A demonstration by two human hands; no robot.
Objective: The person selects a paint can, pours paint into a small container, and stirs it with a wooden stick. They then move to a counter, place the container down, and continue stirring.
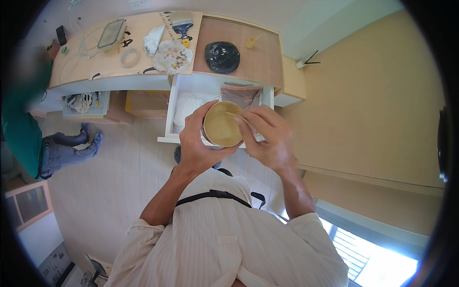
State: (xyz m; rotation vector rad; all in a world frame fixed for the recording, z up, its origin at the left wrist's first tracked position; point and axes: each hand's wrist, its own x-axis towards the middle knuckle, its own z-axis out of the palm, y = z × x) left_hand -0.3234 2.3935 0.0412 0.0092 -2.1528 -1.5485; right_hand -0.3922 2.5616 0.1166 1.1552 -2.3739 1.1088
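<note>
Held in front of my body is a round cup [221,129] with a tan inside; it is tipped so that its mouth faces up toward me. My left hand [195,141] is wrapped round its left side, thumb along the near rim. At the right rim my right hand [267,134] pinches a thin pale stick [231,114] that reaches into the cup. Most of the stick is hidden by my fingers. Beyond and below the cup, a white drawer [173,107] is pulled out, holding a white plastic bag [187,107] and a greyish-pink cloth pouch [241,94].
On the counter [143,40] lie a black dish [222,56], a small yellow cup [250,42], a wide scraper [181,26], a crumpled plastic bag [172,56], a tape roll [129,58] and a clear container [111,34]. A person in green [21,129] stands at left. A wooden cabinet [368,105] fills the right side.
</note>
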